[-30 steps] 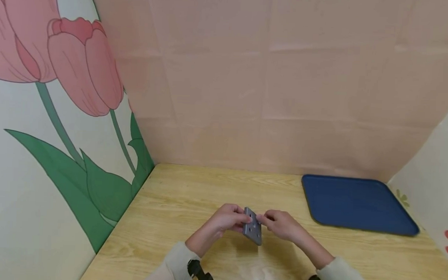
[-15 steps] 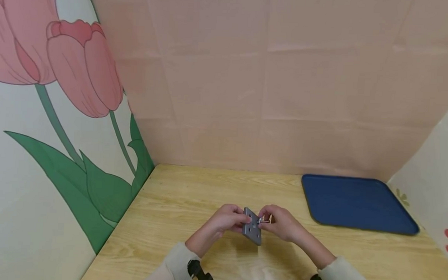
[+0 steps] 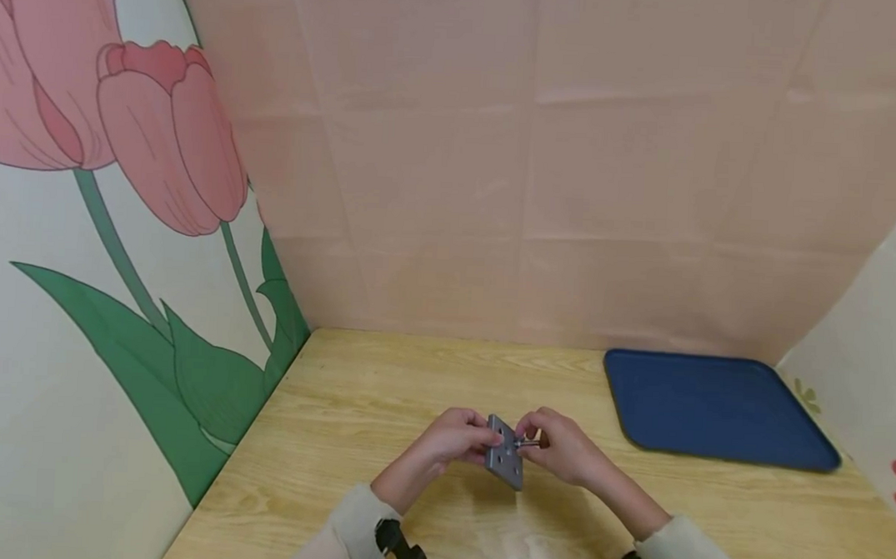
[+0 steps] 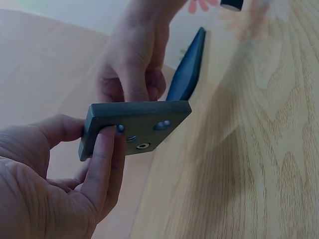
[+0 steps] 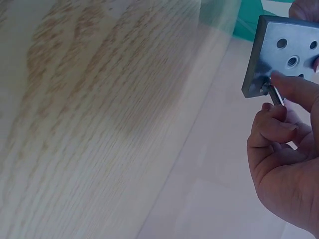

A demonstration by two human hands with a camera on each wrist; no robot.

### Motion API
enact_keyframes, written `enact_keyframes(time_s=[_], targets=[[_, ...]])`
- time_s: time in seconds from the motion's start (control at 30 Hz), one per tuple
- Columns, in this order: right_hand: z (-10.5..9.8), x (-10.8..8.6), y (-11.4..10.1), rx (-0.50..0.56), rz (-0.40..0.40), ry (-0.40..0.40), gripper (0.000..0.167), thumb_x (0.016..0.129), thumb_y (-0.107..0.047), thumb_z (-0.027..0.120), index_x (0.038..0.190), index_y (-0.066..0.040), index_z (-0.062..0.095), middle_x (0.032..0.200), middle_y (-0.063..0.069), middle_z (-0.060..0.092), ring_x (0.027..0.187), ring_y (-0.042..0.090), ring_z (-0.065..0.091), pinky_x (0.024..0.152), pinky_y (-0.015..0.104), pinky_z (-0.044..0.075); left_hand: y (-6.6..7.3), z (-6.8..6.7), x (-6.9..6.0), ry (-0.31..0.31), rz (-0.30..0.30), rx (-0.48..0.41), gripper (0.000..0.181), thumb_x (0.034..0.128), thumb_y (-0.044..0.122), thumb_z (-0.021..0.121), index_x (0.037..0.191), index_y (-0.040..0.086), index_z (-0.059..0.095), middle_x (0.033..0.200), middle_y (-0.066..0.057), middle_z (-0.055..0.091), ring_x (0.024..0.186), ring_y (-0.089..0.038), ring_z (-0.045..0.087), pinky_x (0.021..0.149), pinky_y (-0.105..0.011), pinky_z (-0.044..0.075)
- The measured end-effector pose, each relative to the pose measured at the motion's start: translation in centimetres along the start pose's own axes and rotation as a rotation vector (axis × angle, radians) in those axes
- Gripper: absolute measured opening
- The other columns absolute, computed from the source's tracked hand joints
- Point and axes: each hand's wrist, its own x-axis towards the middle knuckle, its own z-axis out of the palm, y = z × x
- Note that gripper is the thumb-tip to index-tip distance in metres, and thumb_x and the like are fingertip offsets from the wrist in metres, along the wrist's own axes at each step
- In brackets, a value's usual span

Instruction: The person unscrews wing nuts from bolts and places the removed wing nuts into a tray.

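Observation:
A grey metal plate [image 3: 506,465] with several round holes is held up on edge above the table. My left hand [image 3: 452,436] grips it by its left edge, thumb on one face and fingers on the other. A thin shiny metal rod [image 5: 276,95] meets the plate [image 5: 271,57] at a corner hole. My right hand [image 3: 567,447] pinches this rod between thumb and fingers, on the plate's right side. Its far end is hidden in the hand, so its exact kind cannot be told. In the left wrist view, a light ring [image 4: 143,146] sits at one hole.
A blue tray [image 3: 720,408] lies at the back right of the wood-grain table [image 3: 384,377]. Behind stands a pinkish sheet [image 3: 422,187], with a tulip-printed panel [image 3: 169,134] on the left. A black wrist strap [image 3: 400,548] is on the left sleeve.
My right fingers, earlier bunched against the plate's edge, have shifted slightly up and opened a gap that shows the metal rod. My left hand and the plate have stayed put.

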Motion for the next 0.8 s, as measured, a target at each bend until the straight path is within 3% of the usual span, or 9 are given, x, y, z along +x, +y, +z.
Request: enact_keyframes(time_s=[0.13, 0.27, 0.43, 0.63, 0.8], targets=[[0.12, 0.05, -0.12, 0.022, 0.065, 0.021, 0.009, 0.097, -0.023, 0.07, 0.097, -0.014, 0.069, 0.088, -0.003, 0.06, 0.067, 0.007, 0.049, 0.056, 0.024, 0.044, -0.13, -0.08, 0.04, -0.012, 0.003, 0.003, 0.019, 0.0888, 0.01, 0.075, 0.1, -0.002, 0.066, 0.09, -0.011, 0.073, 0.078, -0.018, 0.072, 0.067, -0.032, 0.062], [0.08, 0.21, -0.33, 0.023, 0.211, 0.032, 0.025, 0.103, -0.034, 0.06, 0.094, -0.013, 0.071, 0.081, -0.003, 0.06, 0.067, 0.012, 0.049, 0.056, 0.028, 0.043, -0.12, -0.09, 0.09, -0.01, 0.002, 0.003, 0.02, 0.0887, 0.01, 0.075, 0.1, -0.003, 0.066, 0.091, -0.011, 0.074, 0.078, -0.018, 0.072, 0.066, -0.031, 0.062], [0.01, 0.26, -0.53, 0.015, 0.374, -0.019, 0.046, 0.105, -0.046, 0.051, 0.081, -0.009, 0.064, 0.066, 0.001, 0.05, 0.058, 0.015, 0.043, 0.054, 0.03, 0.036, -0.1, -0.02, 0.14, 0.006, 0.001, 0.022, 0.02, 0.0876, 0.011, 0.077, 0.099, -0.002, 0.067, 0.089, -0.009, 0.073, 0.075, -0.016, 0.07, 0.065, -0.03, 0.061], [0.05, 0.16, -0.66, -0.001, 0.429, -0.058, 0.054, 0.103, -0.053, 0.048, 0.09, -0.005, 0.07, 0.082, 0.004, 0.065, 0.07, 0.017, 0.056, 0.061, 0.035, 0.047, -0.11, 0.02, 0.16, 0.005, 0.0, 0.022, 0.02, 0.0875, 0.012, 0.077, 0.098, -0.002, 0.067, 0.088, -0.009, 0.073, 0.073, -0.016, 0.07, 0.063, -0.029, 0.061], [0.13, 0.12, -0.59, 0.02, 0.458, -0.09, 0.052, 0.103, -0.052, 0.05, 0.096, -0.006, 0.072, 0.089, 0.006, 0.069, 0.075, 0.018, 0.059, 0.062, 0.035, 0.049, -0.2, -0.07, 0.18, -0.003, 0.003, 0.014, 0.019, 0.0876, 0.011, 0.077, 0.097, -0.002, 0.067, 0.088, -0.009, 0.073, 0.075, -0.016, 0.07, 0.064, -0.03, 0.061]])
